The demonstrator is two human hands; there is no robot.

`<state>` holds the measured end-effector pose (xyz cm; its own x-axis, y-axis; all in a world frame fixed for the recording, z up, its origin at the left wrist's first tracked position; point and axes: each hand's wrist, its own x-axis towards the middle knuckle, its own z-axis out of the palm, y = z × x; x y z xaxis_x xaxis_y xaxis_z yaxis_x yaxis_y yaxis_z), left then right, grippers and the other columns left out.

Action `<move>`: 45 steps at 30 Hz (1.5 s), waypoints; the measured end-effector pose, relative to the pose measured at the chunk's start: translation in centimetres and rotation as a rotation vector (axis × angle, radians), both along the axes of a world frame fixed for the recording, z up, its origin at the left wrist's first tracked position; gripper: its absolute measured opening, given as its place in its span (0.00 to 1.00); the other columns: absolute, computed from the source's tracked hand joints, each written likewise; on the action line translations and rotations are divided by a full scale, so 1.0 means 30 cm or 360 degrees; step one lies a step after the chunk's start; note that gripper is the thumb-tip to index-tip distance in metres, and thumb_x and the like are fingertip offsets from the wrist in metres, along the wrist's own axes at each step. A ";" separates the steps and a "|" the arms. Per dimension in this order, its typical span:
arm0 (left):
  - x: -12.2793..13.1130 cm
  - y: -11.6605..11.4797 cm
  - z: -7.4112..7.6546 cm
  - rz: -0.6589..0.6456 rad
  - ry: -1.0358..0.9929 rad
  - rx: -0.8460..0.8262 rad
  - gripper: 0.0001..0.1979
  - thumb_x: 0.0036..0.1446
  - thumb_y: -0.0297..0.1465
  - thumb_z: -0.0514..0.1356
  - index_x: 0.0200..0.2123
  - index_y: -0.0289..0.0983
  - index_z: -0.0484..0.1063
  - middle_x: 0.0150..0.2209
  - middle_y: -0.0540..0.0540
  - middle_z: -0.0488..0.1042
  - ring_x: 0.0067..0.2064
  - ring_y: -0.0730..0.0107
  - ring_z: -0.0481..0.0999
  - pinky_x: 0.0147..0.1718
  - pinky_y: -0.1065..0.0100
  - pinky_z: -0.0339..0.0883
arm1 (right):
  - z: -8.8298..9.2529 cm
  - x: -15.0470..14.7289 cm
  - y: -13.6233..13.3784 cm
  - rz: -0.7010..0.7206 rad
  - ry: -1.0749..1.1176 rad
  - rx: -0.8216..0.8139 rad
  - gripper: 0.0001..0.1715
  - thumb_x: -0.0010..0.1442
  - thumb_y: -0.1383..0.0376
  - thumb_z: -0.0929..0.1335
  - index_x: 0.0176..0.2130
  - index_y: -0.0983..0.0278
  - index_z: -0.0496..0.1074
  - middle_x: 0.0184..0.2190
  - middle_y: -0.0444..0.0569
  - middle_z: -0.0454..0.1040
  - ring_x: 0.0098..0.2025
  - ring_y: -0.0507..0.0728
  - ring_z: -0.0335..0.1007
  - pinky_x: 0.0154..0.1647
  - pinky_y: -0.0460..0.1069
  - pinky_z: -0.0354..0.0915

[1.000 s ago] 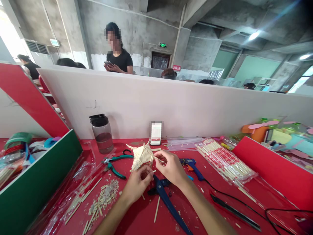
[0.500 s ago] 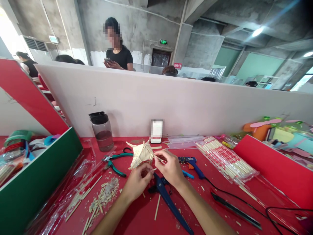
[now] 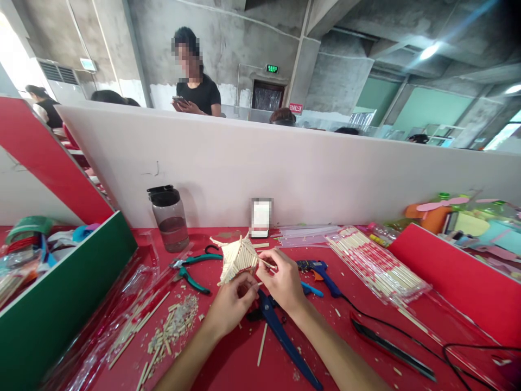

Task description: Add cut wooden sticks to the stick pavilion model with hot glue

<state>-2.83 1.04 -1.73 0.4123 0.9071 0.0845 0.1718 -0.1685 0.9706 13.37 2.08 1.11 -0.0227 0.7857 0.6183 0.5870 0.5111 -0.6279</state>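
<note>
A small roof-shaped model [image 3: 238, 258] made of pale wooden sticks sits tilted in the middle, its slatted sides meeting at a peak. My left hand [image 3: 233, 304] is closed at its lower edge, fingers curled and partly hiding what they grip. A short stick end shows by the left thumb. At the model's right corner, my right hand [image 3: 283, 279] pinches a thin wooden stick [image 3: 266, 263]. Beneath the hands lie dark blue-handled cutters [image 3: 277, 328], their upper part partly covered. Teal-handled pliers [image 3: 191, 271] rest left of the model.
A water bottle [image 3: 167, 220] and a propped phone [image 3: 261, 218] stand at the back. Stick offcuts [image 3: 173, 326] lie left. To the right are a glue gun [image 3: 321, 274], a utility knife [image 3: 393, 347] and bagged sticks [image 3: 376, 266]. Green [image 3: 81, 293] and red [image 3: 459, 288] dividers flank the table.
The model has shifted slightly right and turned a little in my hands. Both hands have moved a touch right with it.
</note>
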 end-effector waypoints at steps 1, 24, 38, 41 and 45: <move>0.001 -0.001 0.002 0.0002 0.0005 -0.0003 0.13 0.64 0.42 0.57 0.33 0.38 0.70 0.27 0.49 0.74 0.30 0.66 0.73 0.32 0.69 0.65 | 0.001 -0.001 -0.001 -0.0003 0.0005 0.0002 0.06 0.58 0.69 0.66 0.37 0.61 0.72 0.32 0.47 0.76 0.34 0.56 0.74 0.37 0.48 0.70; 0.004 0.006 0.003 0.0015 -0.0039 0.0033 0.12 0.62 0.38 0.57 0.33 0.36 0.72 0.27 0.48 0.75 0.29 0.67 0.73 0.31 0.69 0.64 | 0.004 -0.011 -0.008 -0.0011 -0.0021 -0.0025 0.04 0.57 0.69 0.66 0.35 0.61 0.70 0.31 0.47 0.75 0.32 0.56 0.73 0.35 0.49 0.68; 0.005 0.005 0.002 0.0008 -0.0061 0.0045 0.10 0.62 0.37 0.57 0.33 0.36 0.72 0.29 0.48 0.76 0.31 0.66 0.73 0.33 0.69 0.65 | -0.002 -0.024 -0.008 -0.0073 -0.0027 0.0040 0.05 0.56 0.70 0.65 0.34 0.60 0.67 0.30 0.45 0.72 0.32 0.56 0.72 0.35 0.48 0.68; 0.006 0.005 0.010 0.0015 -0.0088 0.0010 0.10 0.61 0.37 0.57 0.31 0.37 0.71 0.26 0.50 0.73 0.29 0.68 0.71 0.31 0.70 0.63 | -0.004 -0.015 -0.007 0.0027 -0.0020 0.0006 0.05 0.58 0.69 0.65 0.36 0.60 0.69 0.33 0.47 0.74 0.35 0.56 0.73 0.37 0.49 0.70; 0.007 0.005 0.012 0.0000 -0.0093 0.0008 0.10 0.61 0.36 0.56 0.31 0.36 0.70 0.25 0.50 0.71 0.28 0.68 0.70 0.30 0.70 0.62 | 0.000 -0.008 -0.009 0.0091 -0.0020 -0.0017 0.07 0.59 0.69 0.65 0.39 0.61 0.70 0.34 0.48 0.75 0.36 0.56 0.73 0.38 0.49 0.70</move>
